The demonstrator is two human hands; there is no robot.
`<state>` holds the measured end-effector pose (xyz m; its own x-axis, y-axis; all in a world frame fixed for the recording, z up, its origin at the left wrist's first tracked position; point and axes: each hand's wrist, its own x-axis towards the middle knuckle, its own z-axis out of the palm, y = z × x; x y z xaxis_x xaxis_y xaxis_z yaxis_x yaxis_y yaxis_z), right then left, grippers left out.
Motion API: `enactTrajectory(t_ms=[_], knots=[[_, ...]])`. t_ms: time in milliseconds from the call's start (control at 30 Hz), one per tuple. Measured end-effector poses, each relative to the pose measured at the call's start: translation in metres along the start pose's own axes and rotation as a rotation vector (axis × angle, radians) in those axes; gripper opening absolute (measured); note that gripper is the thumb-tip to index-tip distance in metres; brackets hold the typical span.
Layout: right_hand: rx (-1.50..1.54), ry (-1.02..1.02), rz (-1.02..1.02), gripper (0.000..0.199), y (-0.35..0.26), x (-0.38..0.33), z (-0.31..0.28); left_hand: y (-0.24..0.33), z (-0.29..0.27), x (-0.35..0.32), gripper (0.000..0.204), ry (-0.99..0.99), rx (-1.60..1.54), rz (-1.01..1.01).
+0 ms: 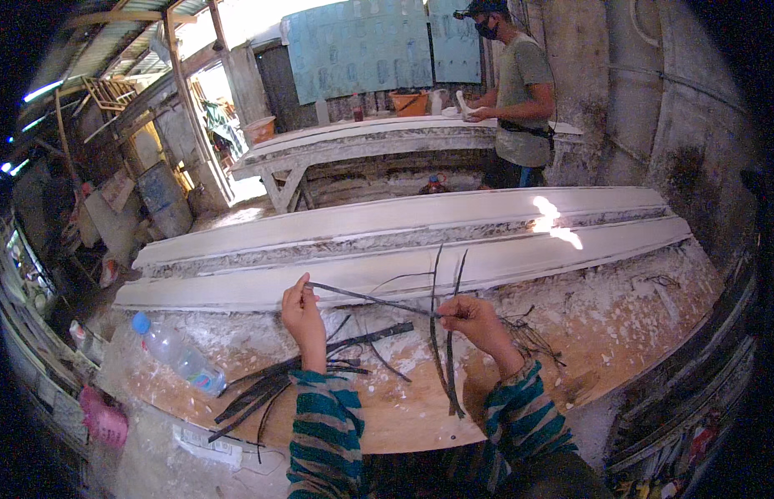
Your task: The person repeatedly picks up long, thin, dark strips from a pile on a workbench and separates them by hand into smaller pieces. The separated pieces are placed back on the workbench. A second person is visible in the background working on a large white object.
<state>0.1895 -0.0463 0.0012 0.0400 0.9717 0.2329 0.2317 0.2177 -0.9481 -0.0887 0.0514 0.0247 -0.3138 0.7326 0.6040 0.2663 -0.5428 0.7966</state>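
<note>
A thin dark strip (366,298) is stretched between my two hands above the near edge of a long white moulding. My left hand (303,320) pinches its left end between thumb and fingers. The other end is pinched by my right hand (478,326), a little lower. Two long dark strips (437,349) stand out lengthwise beside my right hand, their lower ends near the table's front edge. A loose bundle of black strips (266,387) lies left of and partly behind my left forearm. Thin curled strands (532,337) lie right of my right hand.
Long white mouldings (337,273) cross the wooden table (620,333), which is spattered white. A clear plastic bottle with a blue cap (183,358) lies at the left. Behind, a person (524,96) stands at a second bench (353,143) holding a white piece; an orange container (409,104) sits there.
</note>
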Motion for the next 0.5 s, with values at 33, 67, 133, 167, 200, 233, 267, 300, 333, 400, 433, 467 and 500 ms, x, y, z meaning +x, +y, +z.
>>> enactTrajectory(t_ms=[33, 67, 133, 167, 200, 233, 267, 300, 333, 400, 433, 467, 500], knots=[[0.054, 0.009, -0.021, 0.015, -0.0003, -0.0001, 0.0004, -0.0009, 0.0, 0.0005, 0.023, 0.01, -0.024, -0.015], [0.072, 0.006, -0.019, 0.014, -0.0007, -0.0001, 0.0007, -0.0015, 0.0, 0.001, 0.023, 0.021, -0.048, -0.03], [0.093, 0.002, -0.015, 0.014, -0.0019, 0.0002, 0.0008, -0.0016, -0.0002, 0.0012, 0.023, 0.04, -0.087, -0.066], [0.118, -0.001, -0.015, 0.013, -0.0025, 0.0005, 0.0003, -0.0012, -0.0001, 0.0009, 0.023, 0.048, -0.102, -0.085], [0.128, -0.004, -0.014, 0.013, -0.0032, 0.0007, -0.0004, -0.0005, 0.0001, 0.0007, 0.022, 0.056, -0.118, -0.105], [0.123, 0.0, 0.0, 0.012, -0.0039, 0.0007, -0.0008, 0.0002, 0.0001, 0.0004, 0.022, 0.059, -0.131, -0.122], [0.113, 0.007, -0.016, 0.011, -0.0044, 0.0005, -0.0011, 0.0009, 0.0003, 0.0001, 0.022, 0.063, -0.144, -0.139], [0.089, 0.02, -0.02, 0.01, -0.0051, 0.0004, -0.0014, 0.0016, 0.0004, 0.0, 0.022, 0.067, -0.166, -0.135], [0.046, 0.038, 0.004, 0.009, -0.0056, 0.0002, -0.0015, 0.002, 0.0003, 0.0002, 0.022, 0.066, -0.167, -0.155], [0.057, 0.044, -0.025, 0.008, -0.0068, -0.0003, -0.0015, 0.0022, 0.0004, 0.0004, 0.022, 0.065, -0.188, -0.155], [0.036, 0.052, -0.014, 0.008, -0.0074, -0.0006, -0.0016, 0.002, 0.0001, 0.0006, 0.022, 0.062, -0.185, -0.156], [0.063, 0.049, -0.02, 0.008, -0.008, -0.0009, -0.0016, 0.0016, -0.0003, 0.0007, 0.022, 0.059, -0.183, -0.157], [0.073, 0.049, -0.017, 0.009, -0.0086, -0.0012, -0.0016, 0.0011, -0.0005, 0.0008, 0.022, 0.056, -0.18, -0.158]])
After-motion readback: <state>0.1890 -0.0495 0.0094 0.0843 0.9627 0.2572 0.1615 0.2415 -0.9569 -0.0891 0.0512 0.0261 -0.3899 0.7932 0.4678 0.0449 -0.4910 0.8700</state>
